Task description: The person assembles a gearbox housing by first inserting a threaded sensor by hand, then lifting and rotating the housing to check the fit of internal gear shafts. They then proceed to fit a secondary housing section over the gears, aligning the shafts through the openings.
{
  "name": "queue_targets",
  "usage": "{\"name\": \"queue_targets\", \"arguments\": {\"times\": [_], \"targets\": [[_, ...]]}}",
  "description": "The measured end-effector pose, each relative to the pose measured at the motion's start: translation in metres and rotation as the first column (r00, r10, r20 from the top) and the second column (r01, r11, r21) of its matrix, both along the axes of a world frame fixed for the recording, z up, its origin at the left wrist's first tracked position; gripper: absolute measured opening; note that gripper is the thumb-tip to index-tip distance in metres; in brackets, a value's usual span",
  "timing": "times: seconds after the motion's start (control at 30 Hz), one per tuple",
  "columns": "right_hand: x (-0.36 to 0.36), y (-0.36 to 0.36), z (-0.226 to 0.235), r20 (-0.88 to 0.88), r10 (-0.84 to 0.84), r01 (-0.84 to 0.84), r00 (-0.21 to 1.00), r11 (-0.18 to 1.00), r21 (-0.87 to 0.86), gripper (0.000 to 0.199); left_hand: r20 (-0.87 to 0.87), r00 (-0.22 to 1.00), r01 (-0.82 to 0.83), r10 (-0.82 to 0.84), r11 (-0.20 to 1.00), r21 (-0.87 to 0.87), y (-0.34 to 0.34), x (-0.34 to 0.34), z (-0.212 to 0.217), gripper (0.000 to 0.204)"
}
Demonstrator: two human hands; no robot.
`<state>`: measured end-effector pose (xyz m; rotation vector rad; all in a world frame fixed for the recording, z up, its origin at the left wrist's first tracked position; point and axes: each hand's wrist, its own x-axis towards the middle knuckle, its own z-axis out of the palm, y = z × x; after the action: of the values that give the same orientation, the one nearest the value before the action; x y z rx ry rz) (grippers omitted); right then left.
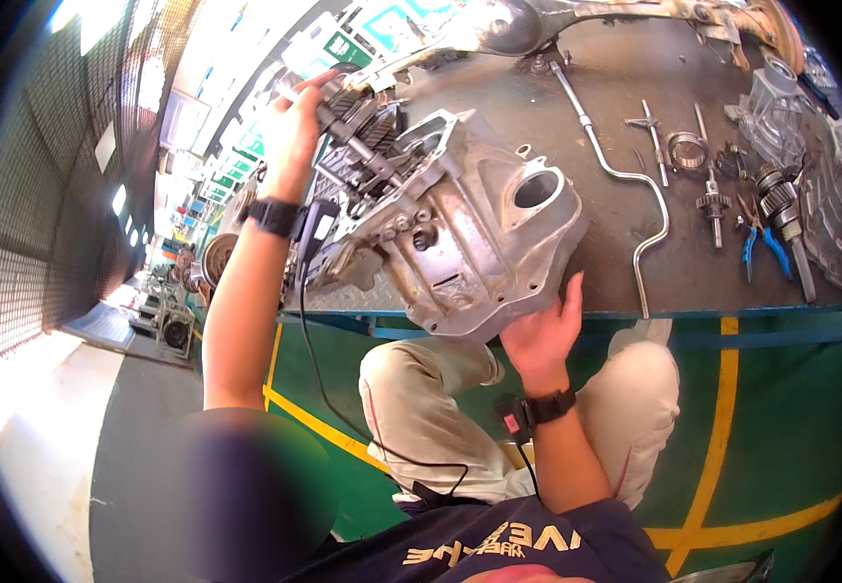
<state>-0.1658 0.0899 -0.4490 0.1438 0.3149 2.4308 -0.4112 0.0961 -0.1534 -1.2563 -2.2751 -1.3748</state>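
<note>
A silver-grey gearbox housing (479, 233) is tilted at the table's front edge, its lower end overhanging it. Shafts with gears (368, 136) stick out of its upper left side. My left hand (292, 131) is closed around the outer end of these shafts; some of its fingers are hidden behind them. Below the housing, my right hand (542, 335) holds its bottom edge from underneath, thumb up along the side and the other fingers out of sight.
A dark metal worktable (606, 78) carries a long cranked rod (625, 175), a T-handle tool (650, 141), a metal ring (688, 151), a small gear shaft (714, 204), blue-handled pliers (763, 243) and a larger gear shaft (783, 214). Another casting (834, 194) lies at right; an axle (596, 12) spans the back.
</note>
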Motion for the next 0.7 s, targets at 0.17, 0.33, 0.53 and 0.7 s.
{"name": "queue_targets", "arguments": {"times": [0.17, 0.33, 0.53, 0.7], "targets": [[-0.059, 0.008, -0.042, -0.084, 0.047, -0.045, 0.995, 0.999, 0.025, 0.058, -0.022, 0.999, -0.033, 0.033, 0.999, 0.002, 0.018, -0.024, 0.006, 0.036], [-0.1, 0.049, -0.041, -0.168, 0.132, -0.115, 0.977, 0.988, 0.107, 0.053, -0.102, 0.99, -0.099, 0.093, 0.993, -0.065, 0.02, -0.011, 0.004, 0.038], [-0.106, 0.076, -0.043, -0.027, 0.116, -0.11, 0.993, 0.98, 0.167, 0.052, -0.137, 0.985, -0.117, 0.103, 0.988, -0.1, 0.015, 0.011, -0.005, 0.043], [-0.106, 0.082, -0.04, 0.079, 0.103, -0.118, 0.991, 0.969, 0.217, 0.051, -0.103, 0.993, -0.068, 0.061, 0.996, -0.066, 0.013, 0.008, -0.007, 0.043]]}}
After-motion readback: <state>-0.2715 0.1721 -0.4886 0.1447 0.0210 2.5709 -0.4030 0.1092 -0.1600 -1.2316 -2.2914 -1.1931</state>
